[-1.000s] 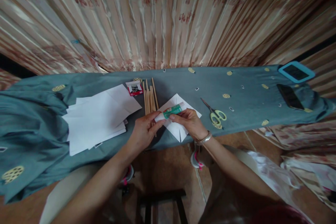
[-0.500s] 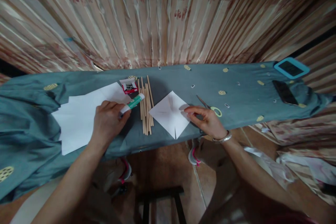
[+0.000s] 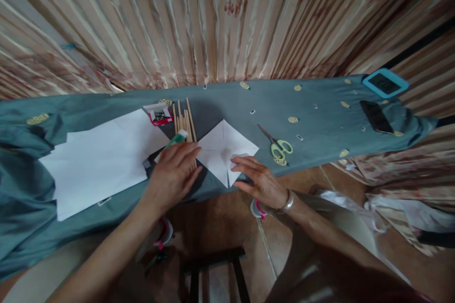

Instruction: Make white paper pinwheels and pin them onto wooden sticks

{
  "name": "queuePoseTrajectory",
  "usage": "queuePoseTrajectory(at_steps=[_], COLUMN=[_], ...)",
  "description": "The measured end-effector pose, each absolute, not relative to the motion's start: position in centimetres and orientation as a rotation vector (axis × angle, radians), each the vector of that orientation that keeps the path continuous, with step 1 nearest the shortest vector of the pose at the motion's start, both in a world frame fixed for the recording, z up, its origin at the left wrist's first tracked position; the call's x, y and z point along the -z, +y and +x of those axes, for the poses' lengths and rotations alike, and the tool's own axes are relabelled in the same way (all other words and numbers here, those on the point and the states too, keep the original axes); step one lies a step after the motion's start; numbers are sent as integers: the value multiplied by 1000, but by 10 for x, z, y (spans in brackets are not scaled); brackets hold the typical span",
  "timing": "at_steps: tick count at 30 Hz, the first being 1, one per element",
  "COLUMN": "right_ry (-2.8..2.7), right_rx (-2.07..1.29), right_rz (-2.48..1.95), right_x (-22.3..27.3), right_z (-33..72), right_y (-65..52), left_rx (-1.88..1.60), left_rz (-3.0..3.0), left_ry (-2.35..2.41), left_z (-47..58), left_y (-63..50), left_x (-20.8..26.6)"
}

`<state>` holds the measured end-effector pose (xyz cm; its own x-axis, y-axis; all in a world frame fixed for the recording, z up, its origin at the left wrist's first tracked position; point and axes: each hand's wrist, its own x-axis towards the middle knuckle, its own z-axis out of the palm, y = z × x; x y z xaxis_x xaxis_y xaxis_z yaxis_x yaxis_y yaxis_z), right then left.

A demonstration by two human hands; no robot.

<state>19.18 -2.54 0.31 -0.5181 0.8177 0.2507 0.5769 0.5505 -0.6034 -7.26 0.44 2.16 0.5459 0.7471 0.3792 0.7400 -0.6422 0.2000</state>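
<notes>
A white square of paper (image 3: 216,142), turned like a diamond, has crossing creases and a slit at its near corner. My right hand (image 3: 258,181) is at its near right edge, fingers loosely bent over the paper and thumb apart. At the paper's left corner are the outstretched fingers of my left hand (image 3: 174,173), its thumb spread below. Behind that hand is a green and white glue stick (image 3: 178,136), partly covered by the fingers. Several thin wooden sticks (image 3: 184,118) lie beneath and beyond it.
Overlapping white sheets (image 3: 103,161) cover the left part of the cloth-covered table (image 3: 227,99). An opened red and white box (image 3: 159,116) stands by the sticks. Green-handled scissors (image 3: 279,146) lie right of the paper. Farther right are a black phone (image 3: 377,117) and a blue-framed tablet (image 3: 386,83).
My left hand has moved right to the paper, its grip on the glue stick loosened and fingers extended. My right hand has moved nearer along the paper's right side, uncovering the scissors' handles.
</notes>
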Motion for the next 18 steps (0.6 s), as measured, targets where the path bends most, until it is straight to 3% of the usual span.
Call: queuePoseTrajectory(at_steps=[5, 18], right_ry=[-2115, -1795], right_rx=[-795, -808], right_rz=[-1101, -1534], right_x=[-4, -4], right_z=[196, 180], right_y=[-16, -6], left_rx=[-628, -624], left_rz=[2640, 2588], left_ry=[952, 1001], left_z=[-26, -22], left_y=[-8, -5], left_x=[-6, 2])
